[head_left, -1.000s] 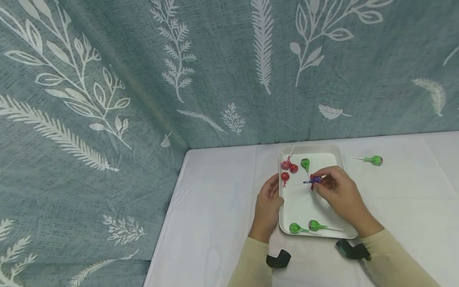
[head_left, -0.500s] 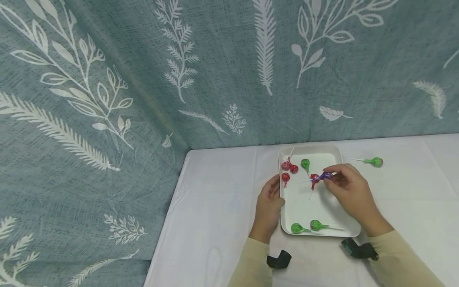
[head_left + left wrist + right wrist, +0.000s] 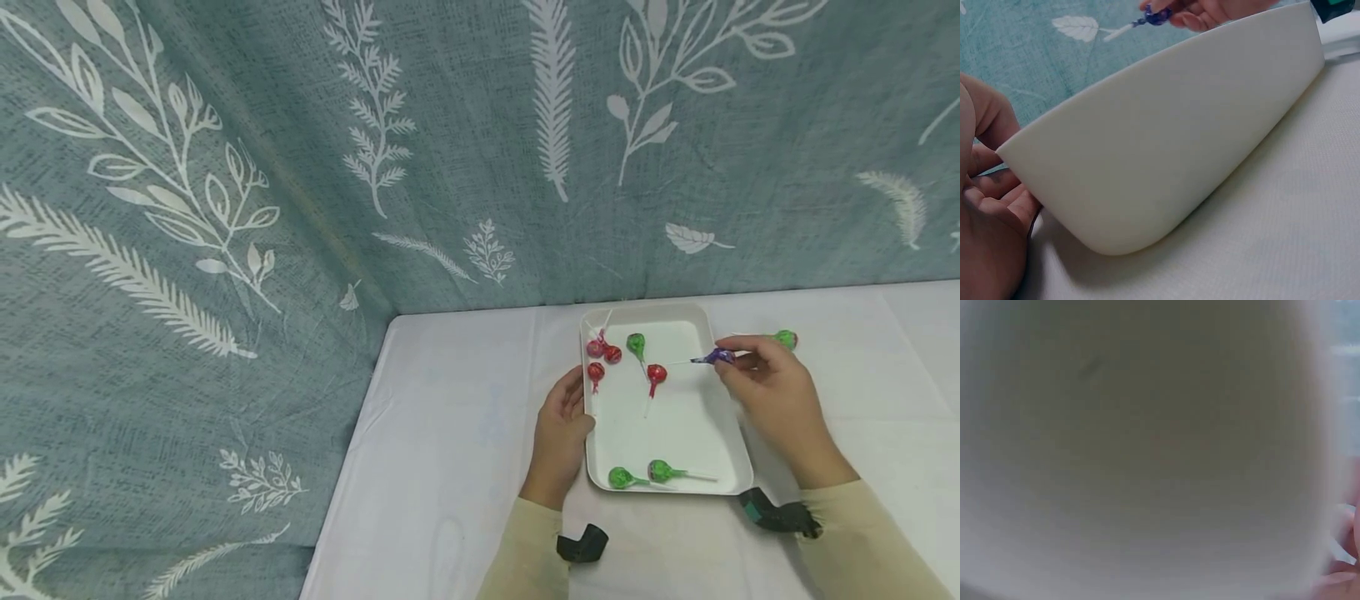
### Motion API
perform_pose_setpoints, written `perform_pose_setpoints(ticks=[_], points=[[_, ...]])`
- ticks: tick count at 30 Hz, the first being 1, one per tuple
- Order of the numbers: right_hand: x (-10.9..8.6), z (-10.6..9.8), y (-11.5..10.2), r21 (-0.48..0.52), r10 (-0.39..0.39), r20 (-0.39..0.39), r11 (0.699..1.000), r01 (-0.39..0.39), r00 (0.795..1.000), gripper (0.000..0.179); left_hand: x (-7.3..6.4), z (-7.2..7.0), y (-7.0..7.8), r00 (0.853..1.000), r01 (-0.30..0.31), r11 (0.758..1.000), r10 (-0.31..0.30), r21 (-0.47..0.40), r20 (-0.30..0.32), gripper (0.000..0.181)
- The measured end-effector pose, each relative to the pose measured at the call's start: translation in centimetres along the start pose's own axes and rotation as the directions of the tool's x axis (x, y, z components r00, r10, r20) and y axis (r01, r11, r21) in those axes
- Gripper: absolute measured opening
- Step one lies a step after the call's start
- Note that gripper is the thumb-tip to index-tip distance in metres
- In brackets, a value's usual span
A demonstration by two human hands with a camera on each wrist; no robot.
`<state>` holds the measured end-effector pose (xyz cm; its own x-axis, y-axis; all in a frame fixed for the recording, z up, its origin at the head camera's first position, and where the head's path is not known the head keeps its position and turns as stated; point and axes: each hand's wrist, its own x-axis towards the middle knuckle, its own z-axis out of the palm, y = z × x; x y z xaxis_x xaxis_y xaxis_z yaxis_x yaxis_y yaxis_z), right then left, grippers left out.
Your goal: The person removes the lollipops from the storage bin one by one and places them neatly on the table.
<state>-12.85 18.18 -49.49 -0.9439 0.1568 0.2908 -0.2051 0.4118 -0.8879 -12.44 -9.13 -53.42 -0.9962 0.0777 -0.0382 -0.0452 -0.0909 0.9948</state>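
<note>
One purple lollipop (image 3: 712,357), pinched in the right hand (image 3: 772,392), has moved from mid-tray to the tray's (image 3: 667,487) right rim. Left hand (image 3: 558,433) still grips the left rim.

Even, soft, diffuse light in head view; faint shadows, no glare, slight bending at edges. Left wrist sharp on tray wall (image 3: 1166,144), dim underneath. Right wrist fully out of focus, grey-white blur.
</note>
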Motion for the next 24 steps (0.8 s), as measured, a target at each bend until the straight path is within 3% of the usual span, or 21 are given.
perform_pose_setpoints(ticks=[16,24], points=[[0.3,-2.0,2.6,-0.066,0.144,-0.066,0.987,-0.149,0.987,0.031,0.0,-0.1,-0.1,1.0,-0.014,1.0,0.014,-0.016,0.011,0.073],[0.2,-2.5,3.5,-0.084,0.165,-0.083,0.981,-0.172,0.983,0.034,0.0,-0.2,-0.1,1.0,-0.004,1.0,0.004,-0.023,0.006,0.074]])
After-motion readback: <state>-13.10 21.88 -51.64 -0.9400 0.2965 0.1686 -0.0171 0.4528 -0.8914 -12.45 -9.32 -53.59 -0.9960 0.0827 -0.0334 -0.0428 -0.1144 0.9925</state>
